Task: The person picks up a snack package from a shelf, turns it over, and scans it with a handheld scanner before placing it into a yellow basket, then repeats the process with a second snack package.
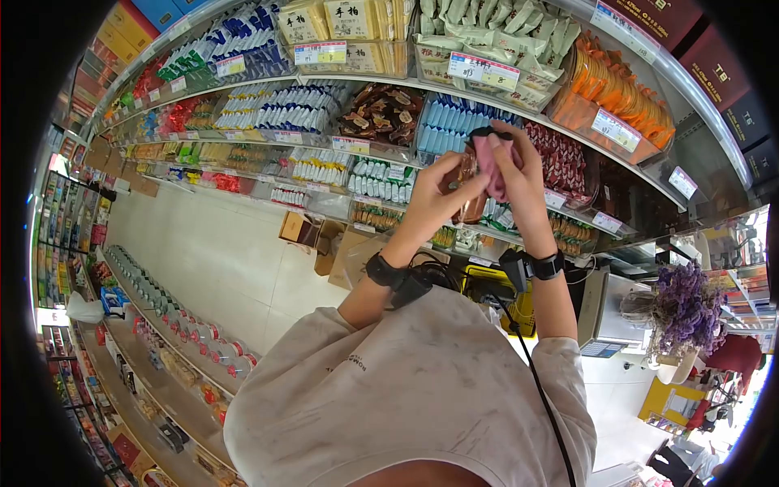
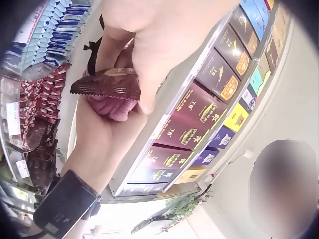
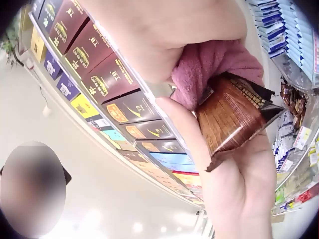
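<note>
A brown glossy snack packet (image 3: 232, 117) with crimped ends is held up in front of the shelves. My left hand (image 1: 438, 196) pinches it between thumb and fingers. With my right hand (image 1: 525, 174) I grip a folded pink cloth (image 1: 497, 165), bunched against the packet's side. From the left wrist, the packet's dark serrated end (image 2: 107, 84) crosses in front of the cloth. In the right wrist view the cloth wraps round the packet's upper part and hides some of it. Both hands are close together, with the packet and cloth between them.
Tiered shelves with clear bins of wrapped snacks, including blue packets (image 1: 454, 122) and orange packets (image 1: 621, 93), stand just beyond the hands. A yellow basket (image 1: 526, 316) is below. Dried purple flowers (image 1: 690, 304) stand at the right. Dark boxes (image 2: 199, 109) line an upper shelf.
</note>
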`<state>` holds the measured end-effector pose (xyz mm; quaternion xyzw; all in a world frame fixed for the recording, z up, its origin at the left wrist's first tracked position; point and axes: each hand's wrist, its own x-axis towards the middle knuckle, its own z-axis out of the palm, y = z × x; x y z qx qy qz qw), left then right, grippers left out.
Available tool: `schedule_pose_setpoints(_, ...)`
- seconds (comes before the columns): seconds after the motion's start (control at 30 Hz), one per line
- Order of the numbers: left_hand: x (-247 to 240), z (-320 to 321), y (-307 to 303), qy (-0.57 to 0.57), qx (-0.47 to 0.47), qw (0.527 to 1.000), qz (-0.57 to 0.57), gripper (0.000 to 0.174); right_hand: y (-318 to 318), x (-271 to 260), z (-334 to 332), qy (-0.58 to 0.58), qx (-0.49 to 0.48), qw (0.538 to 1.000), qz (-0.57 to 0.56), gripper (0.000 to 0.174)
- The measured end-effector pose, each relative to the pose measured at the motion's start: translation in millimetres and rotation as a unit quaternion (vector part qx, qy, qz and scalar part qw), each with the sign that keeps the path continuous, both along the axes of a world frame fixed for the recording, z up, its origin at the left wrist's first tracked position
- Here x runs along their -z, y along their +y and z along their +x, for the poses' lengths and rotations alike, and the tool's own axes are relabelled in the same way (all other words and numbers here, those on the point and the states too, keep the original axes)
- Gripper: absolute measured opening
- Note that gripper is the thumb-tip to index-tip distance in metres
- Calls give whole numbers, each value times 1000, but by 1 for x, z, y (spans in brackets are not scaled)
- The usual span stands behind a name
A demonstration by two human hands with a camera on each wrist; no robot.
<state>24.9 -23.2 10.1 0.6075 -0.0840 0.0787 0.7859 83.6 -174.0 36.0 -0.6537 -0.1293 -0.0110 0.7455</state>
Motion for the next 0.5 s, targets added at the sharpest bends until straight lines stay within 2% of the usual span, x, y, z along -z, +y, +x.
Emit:
schedule_pose_setpoints(0.03,1,-2,0,58,17,995,-77,27,-8,7,8,14,27,1000,-4,35)
schedule_pose_setpoints(0.1,-7,-2,-2,34,-36,993,-107,23,-10,3,4,26,92,995,11,37)
schedule_pose_setpoints(0.17,0,4,1,8,-81,990,-118,25,1,3,-8,-20,99,995,-13,38)
schedule_pose_setpoints(0.2,0,4,1,25,-73,983,-165,26,6,4,-13,-42,101,994,-27,39)
schedule_pose_setpoints(0.27,-3,3,2,59,-55,963,-257,28,20,14,-21,-218,68,961,-153,44)
schedule_pose_setpoints(0.33,-1,5,10,51,-66,971,-222,27,24,35,-22,-214,64,947,-233,44)
schedule_pose_setpoints(0.4,-6,6,17,46,-90,978,-182,24,14,38,-20,-118,-35,975,-187,45)
schedule_pose_setpoints(0.5,-5,3,25,79,-91,973,-198,23,3,23,-19,-7,-151,976,-157,48)
